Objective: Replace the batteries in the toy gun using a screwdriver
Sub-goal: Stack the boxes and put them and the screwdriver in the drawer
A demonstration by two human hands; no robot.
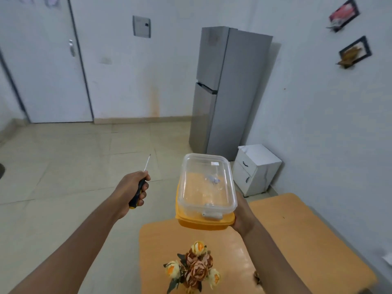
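Early stage, by the look of it. Left hand [135,188] with fingers wrapped round black-and-yellow-handled screwdriver [139,188]; right hand [240,217] gripping clear plastic container on orange lid [206,192] above orange table [292,234]. No toy gun visible; battery swap all ahead.

A tall grey fridge [222,90] stands against the far wall, a small white cabinet [255,169] just beside it. Artificial flowers [194,267] sit on the orange table [297,240]. White door [42,66] left; two frames [350,32], contents unclear.
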